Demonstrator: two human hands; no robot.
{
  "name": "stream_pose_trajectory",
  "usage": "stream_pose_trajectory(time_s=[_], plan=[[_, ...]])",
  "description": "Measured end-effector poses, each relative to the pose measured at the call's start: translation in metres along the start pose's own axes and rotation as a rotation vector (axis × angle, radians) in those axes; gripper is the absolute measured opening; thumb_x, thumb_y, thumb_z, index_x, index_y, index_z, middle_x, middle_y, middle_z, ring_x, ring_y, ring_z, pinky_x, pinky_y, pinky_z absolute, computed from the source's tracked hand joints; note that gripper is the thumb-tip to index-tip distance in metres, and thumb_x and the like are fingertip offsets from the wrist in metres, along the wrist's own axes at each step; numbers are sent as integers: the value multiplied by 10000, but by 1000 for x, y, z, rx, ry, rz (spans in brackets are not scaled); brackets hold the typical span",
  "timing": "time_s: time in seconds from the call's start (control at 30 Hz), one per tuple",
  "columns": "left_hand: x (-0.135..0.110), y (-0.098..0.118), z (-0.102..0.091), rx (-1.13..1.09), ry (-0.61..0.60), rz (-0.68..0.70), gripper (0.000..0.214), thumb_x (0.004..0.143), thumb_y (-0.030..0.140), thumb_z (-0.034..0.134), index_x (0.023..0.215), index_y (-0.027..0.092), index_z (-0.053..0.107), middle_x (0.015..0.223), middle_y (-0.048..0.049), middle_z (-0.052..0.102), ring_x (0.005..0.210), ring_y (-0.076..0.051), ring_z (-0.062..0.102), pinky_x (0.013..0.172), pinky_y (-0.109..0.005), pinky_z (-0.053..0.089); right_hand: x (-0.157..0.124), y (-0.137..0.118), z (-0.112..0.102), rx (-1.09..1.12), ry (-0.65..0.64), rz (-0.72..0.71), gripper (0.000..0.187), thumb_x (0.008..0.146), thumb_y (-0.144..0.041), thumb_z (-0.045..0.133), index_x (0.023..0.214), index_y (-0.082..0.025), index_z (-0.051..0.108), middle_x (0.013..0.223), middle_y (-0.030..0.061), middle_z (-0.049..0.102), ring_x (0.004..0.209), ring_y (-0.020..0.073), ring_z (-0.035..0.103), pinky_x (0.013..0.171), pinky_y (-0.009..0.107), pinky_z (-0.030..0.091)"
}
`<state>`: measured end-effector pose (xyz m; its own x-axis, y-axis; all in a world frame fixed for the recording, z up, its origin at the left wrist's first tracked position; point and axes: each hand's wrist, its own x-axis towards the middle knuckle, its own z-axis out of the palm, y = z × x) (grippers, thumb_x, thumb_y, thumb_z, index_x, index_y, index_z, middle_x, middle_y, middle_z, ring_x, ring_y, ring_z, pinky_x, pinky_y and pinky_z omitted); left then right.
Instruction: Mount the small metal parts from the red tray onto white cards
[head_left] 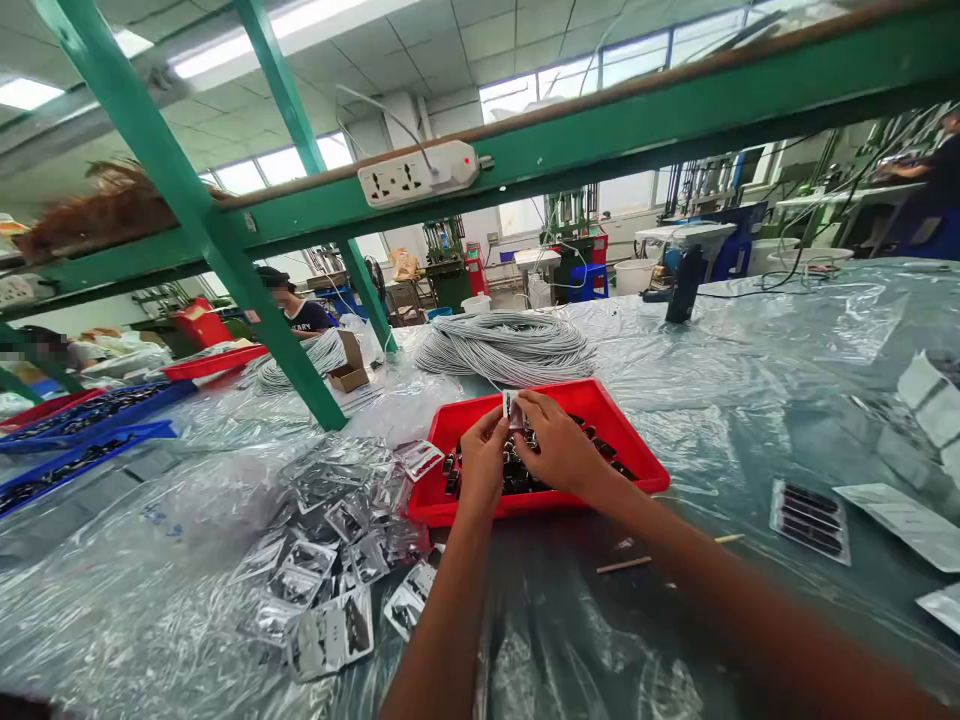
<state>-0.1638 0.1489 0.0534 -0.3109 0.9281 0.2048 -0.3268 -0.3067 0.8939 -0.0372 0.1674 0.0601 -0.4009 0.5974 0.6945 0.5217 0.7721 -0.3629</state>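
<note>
Over a red tray (637, 462), my left hand (484, 450) and my right hand (559, 440) meet at a small pale packet (510, 408). Both hands pinch it between fingers and thumbs, one on each side. Dark marks show on the packet, but its contents are too small to make out. Beneath the hands lie many small black parts (517, 475) in the tray, partly covered by my fingers and wrists. To the left of my left forearm, a heap of silvery flat packets (330, 620) with dark shapes spreads over the plastic sheet; one packet (420, 458) overlaps the tray's left rim.
Coiled grey cable (506, 345) lies behind the tray. A green post (262, 320) rises at left, joined to a beam bearing a power strip (420, 175). At right are a black-strip card (810, 520) and pale sheets (900, 520). Blue trays (90, 455) stand far left, near a seated person (300, 310).
</note>
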Motion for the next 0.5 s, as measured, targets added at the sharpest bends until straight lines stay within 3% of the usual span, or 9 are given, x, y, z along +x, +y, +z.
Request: stream_pose_trajectory(time_s=[0.1, 0.23, 0.4, 0.5], plan=[[-2, -4, -8, 35, 16, 22, 381, 598, 304, 838, 944, 157, 776, 958, -89, 773, 916, -228, 700, 910, -364, 507, -1, 1, 7, 193, 46, 30, 375, 947, -277, 530, 1294, -142, 580, 1315, 191, 612, 1245, 298, 585, 1047, 490, 502], [-4, 1, -10, 113, -16, 62, 317, 594, 282, 831, 879, 159, 764, 903, -91, 769, 895, -244, 710, 891, -391, 530, 1, 5, 8, 383, 63, 75, 231, 919, -247, 579, 1123, -164, 650, 1176, 143, 692, 1086, 253, 671, 839, 377, 593], [-4, 2, -12, 320, 138, 132, 199, 657, 194, 739, 854, 171, 748, 859, -80, 761, 850, -237, 708, 888, -407, 538, 8, -1, -9, 130, -103, 278, 147, 871, -179, 567, 808, -145, 696, 747, 78, 718, 675, 203, 667, 673, 312, 533], [-1, 1, -18, 309, 257, 108, 220, 685, 190, 692, 896, 180, 751, 924, -81, 760, 885, -230, 695, 906, -398, 522, 11, -3, -20, -55, -219, 383, 157, 863, -228, 594, 820, -137, 714, 778, 106, 722, 719, 239, 676, 689, 339, 527]])
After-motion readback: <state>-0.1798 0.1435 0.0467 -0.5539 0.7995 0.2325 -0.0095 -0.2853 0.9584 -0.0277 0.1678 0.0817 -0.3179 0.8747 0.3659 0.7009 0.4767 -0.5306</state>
